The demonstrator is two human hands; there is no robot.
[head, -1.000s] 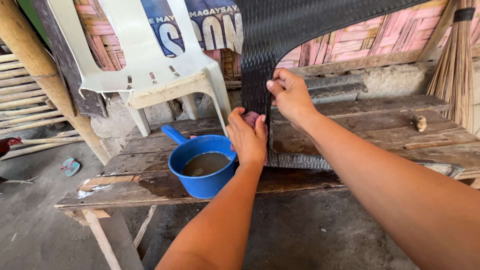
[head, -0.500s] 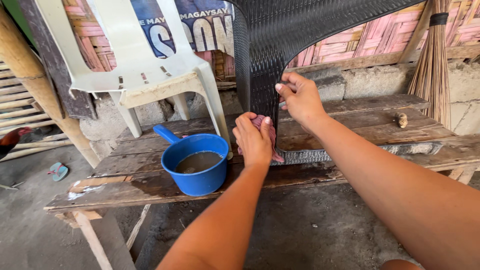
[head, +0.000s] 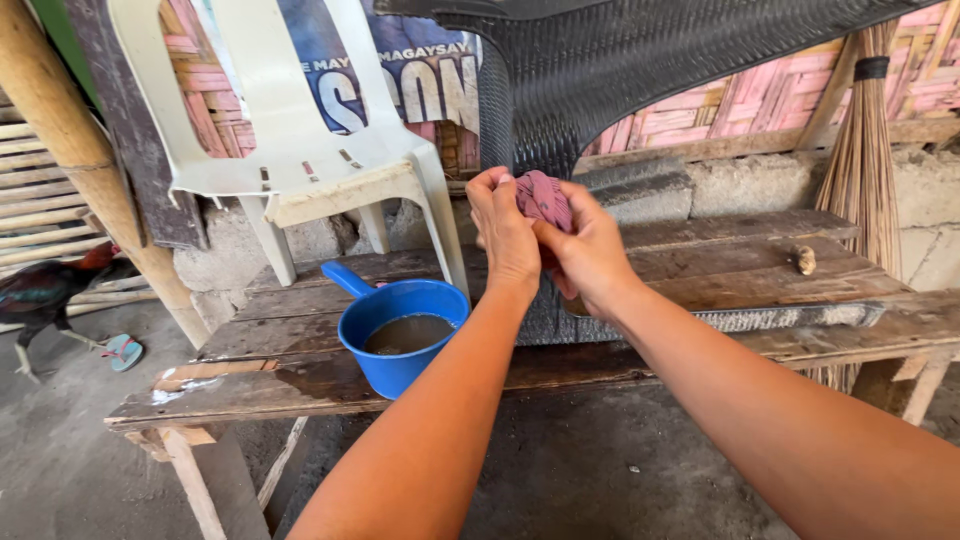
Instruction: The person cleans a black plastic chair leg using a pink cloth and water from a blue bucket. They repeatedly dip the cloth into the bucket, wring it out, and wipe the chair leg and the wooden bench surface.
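Small crumpled reddish cloth rag [head: 543, 197] pinched between left hand [head: 503, 228] and right hand [head: 590, 255] fingers above the weathered wooden desk [head: 300, 375], off the black woven plastic chair [head: 600, 70].

left: blue dipper [head: 400, 325], white chair [head: 300, 150] | behind: black chair [head: 600, 70] | right: bare bench [head: 760, 270]
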